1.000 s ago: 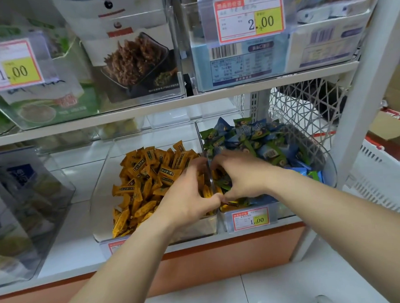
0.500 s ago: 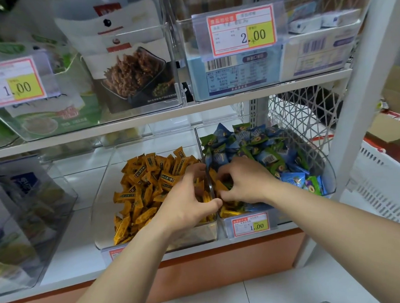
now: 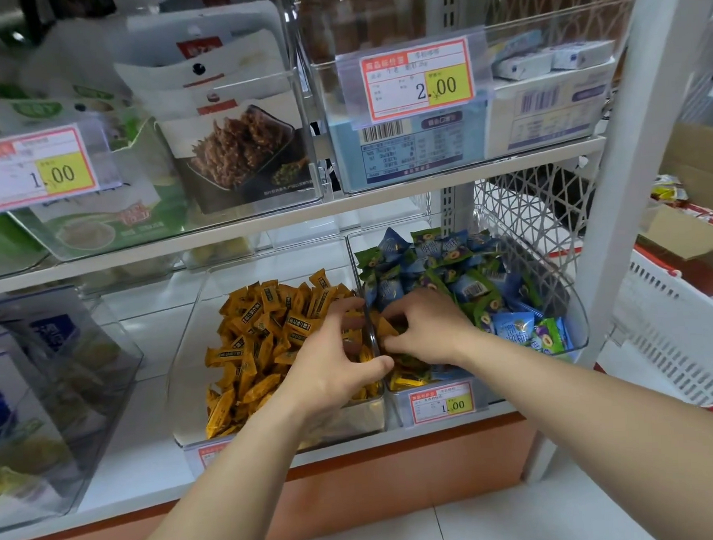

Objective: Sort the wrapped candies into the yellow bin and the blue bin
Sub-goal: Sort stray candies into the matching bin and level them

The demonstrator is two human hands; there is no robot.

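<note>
Two clear bins sit side by side at centre frame. The yellow bin (image 3: 188, 353), on the left, holds yellow candies (image 3: 267, 328) too many to count. The blue bin (image 3: 565, 300), on the right, holds blue and green candies (image 3: 441, 261). The left hand (image 3: 335, 361) is bent-fingered over the yellow heap, and I cannot tell if it holds anything. The right hand (image 3: 428, 328) pinches stray yellow candies (image 3: 406, 376) at the blue bin's front.

My right hand (image 3: 428, 328) has its fingertips buried among candies at the near-left corner of the blue bin (image 3: 574, 324), so I cannot tell whether they pinch one. My left hand (image 3: 335, 366) covers the candies beneath it in the yellow bin (image 3: 186, 361), and my forearm hides most of that bin's tag (image 3: 213, 450). The tags' small print is unreadable. The clear bin (image 3: 44, 410) at the left runs off the edge.
</note>
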